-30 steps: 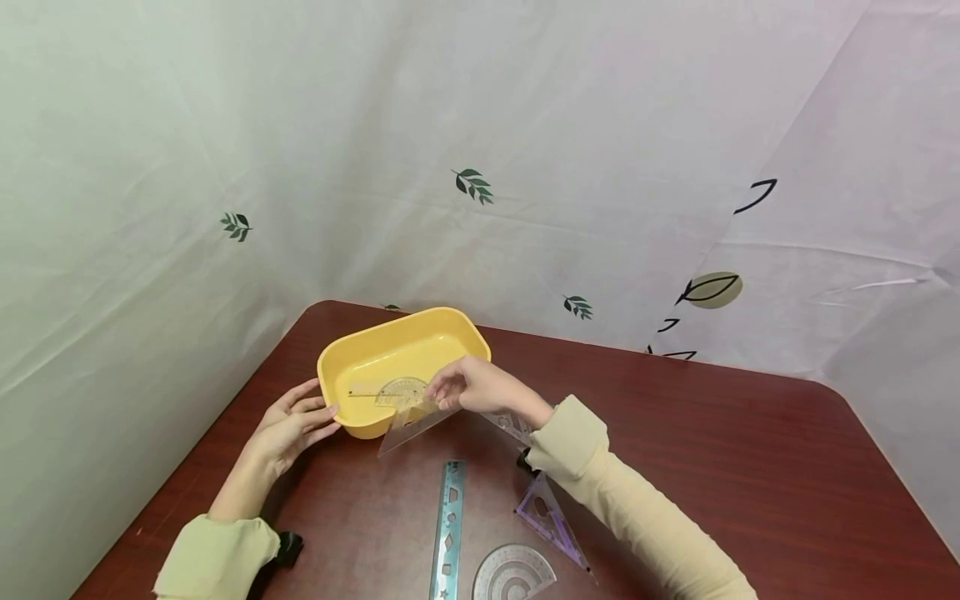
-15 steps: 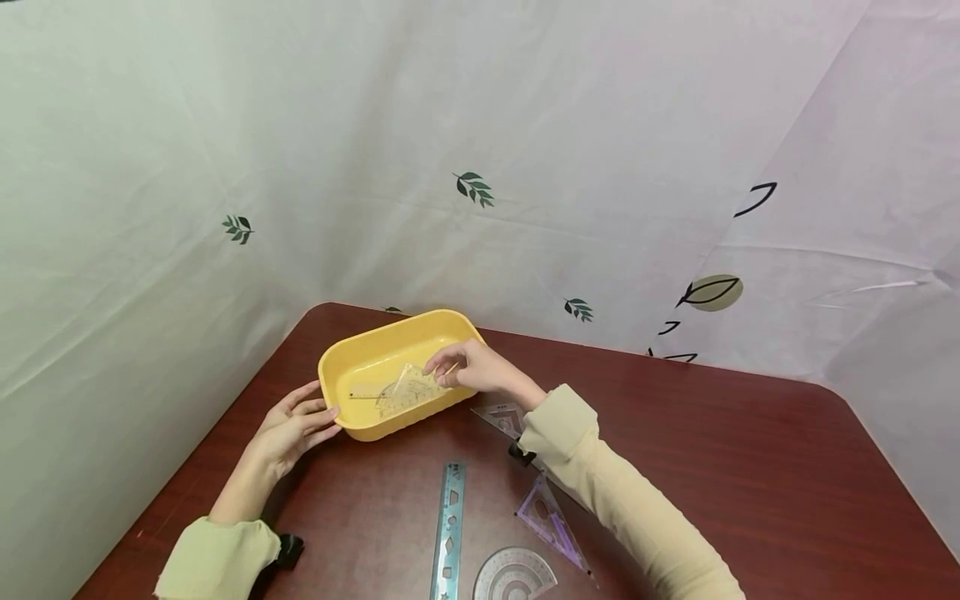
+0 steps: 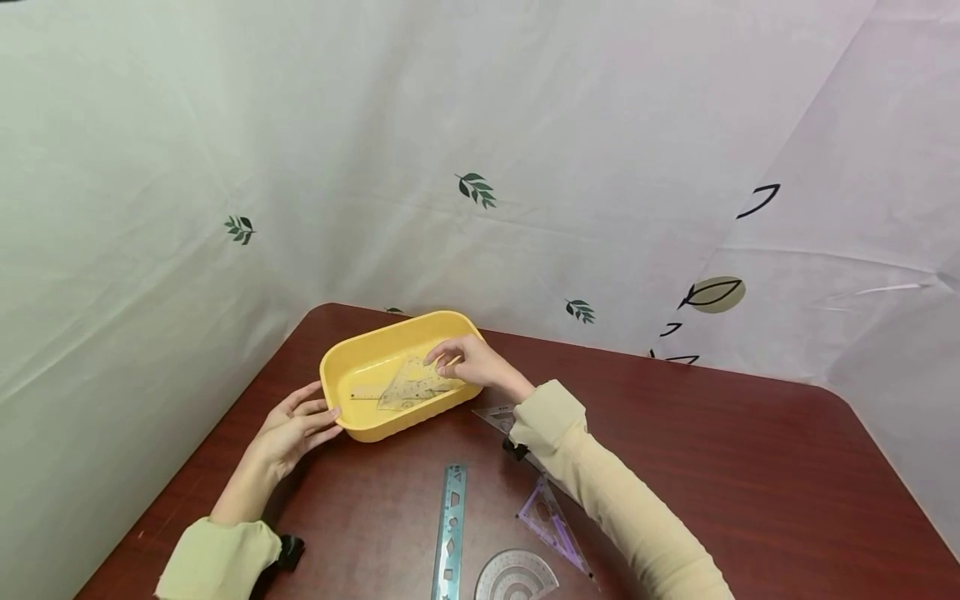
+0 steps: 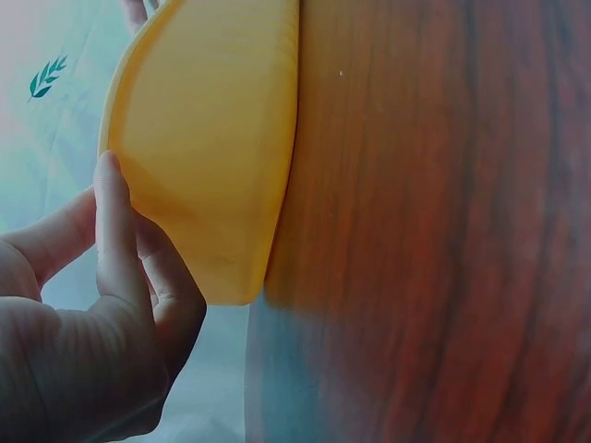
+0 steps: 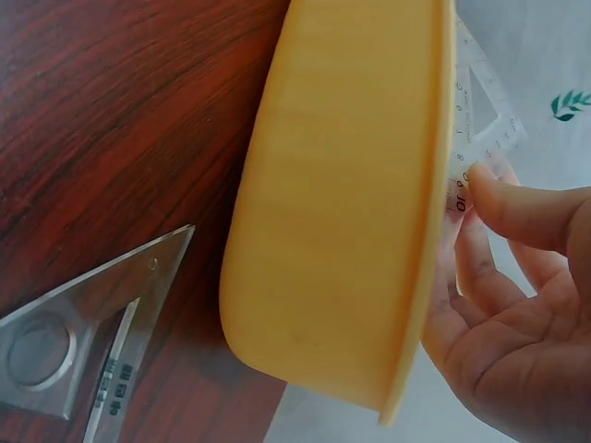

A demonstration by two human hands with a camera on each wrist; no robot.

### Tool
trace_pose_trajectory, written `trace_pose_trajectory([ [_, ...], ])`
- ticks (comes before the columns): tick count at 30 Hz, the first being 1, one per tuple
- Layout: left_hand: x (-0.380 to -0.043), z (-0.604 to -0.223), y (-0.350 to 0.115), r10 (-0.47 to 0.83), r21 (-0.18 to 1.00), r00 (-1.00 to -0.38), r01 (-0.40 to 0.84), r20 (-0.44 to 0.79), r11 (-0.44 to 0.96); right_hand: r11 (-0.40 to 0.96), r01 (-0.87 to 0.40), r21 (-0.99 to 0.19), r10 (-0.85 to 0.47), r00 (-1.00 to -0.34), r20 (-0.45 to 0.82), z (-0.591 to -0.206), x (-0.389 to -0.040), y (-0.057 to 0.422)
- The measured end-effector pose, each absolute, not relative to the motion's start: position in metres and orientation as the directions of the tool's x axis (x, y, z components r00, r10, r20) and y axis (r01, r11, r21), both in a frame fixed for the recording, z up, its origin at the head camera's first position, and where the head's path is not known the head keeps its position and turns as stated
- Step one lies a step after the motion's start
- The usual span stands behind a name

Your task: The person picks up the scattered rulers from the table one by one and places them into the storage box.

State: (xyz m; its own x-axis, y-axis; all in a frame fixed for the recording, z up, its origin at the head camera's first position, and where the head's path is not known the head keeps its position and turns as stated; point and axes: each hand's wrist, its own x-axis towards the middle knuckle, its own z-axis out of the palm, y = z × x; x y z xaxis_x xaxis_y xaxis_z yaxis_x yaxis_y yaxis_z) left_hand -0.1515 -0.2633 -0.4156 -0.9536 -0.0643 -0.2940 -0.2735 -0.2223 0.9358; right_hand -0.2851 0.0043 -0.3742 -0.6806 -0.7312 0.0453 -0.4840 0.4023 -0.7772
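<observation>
A yellow plastic basin (image 3: 360,352) stands at the table's far left. My left hand (image 3: 288,429) grips its left end, a fingertip at the rim (image 4: 107,138) in the left wrist view. Inside the basin, my right hand (image 3: 474,362) pinches a clear set square (image 5: 489,120) between thumb and fingers. The set square is tilted and its printed scale shows past the rim in the right wrist view. Under it on the basin floor lie a short clear ruler (image 3: 363,397) and a clear protractor, mostly covered.
On the table (image 3: 712,467) in front of the basin lie a blue stencil ruler (image 3: 450,533), a clear protractor (image 3: 516,575) and a purple-edged set square (image 3: 553,527). Another clear set square (image 5: 83,341) lies near the right forearm. A pale cloth backdrop (image 3: 600,167) rises behind the table.
The right hand has carried the clear set square from over the basin's near rim into the basin, lowering it over the protractor there. The left hand stays at the rim.
</observation>
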Motion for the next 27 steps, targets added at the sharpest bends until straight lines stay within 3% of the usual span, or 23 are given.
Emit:
trace_pose_trajectory([
  [6, -0.152, -0.418, -0.266, -0.058, 0.938, -0.960, -0.255, -0.275, -0.233, 0.435, -0.521, -0.735, -0.730, -0.681, 0.051, -0.379, -0.286, -0.001],
  [27, -0.151, -0.411, -0.260, -0.074, 0.932, -0.951, -0.275, -0.300, -0.236, 0.605, -0.455, -0.654, -0.666, -0.739, -0.102, -0.392, -0.292, -0.020],
])
